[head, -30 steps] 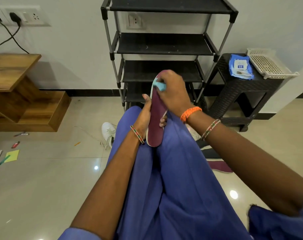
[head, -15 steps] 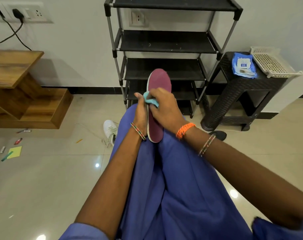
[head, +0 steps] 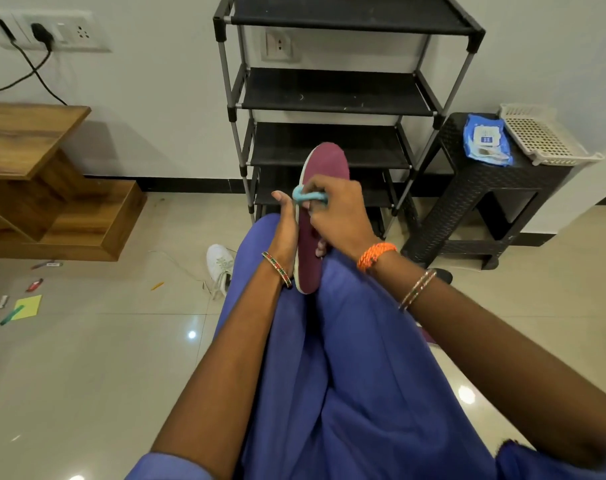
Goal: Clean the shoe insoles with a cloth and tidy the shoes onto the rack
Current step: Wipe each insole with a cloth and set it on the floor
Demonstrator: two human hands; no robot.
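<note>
Head view, right hand (head: 339, 216) rubbing cloth (head: 306, 196), insole (head: 324, 174)

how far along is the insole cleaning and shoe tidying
Done: nothing on the rack yet; its visible shelves are bare. In hand: left hand holds the maroon insole upright while right hand presses the blue cloth on it. Left: the white shoe lies on the floor.

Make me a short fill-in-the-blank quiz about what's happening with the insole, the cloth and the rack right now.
1. The right hand presses a light blue ____ against the maroon insole.
2. The left hand holds the insole upright on the person's ____.
3. The shelves of the black shoe rack hold ____ shoes.
4. A ____ sneaker lies on the floor.

Missing words: cloth; lap; no; white
</note>
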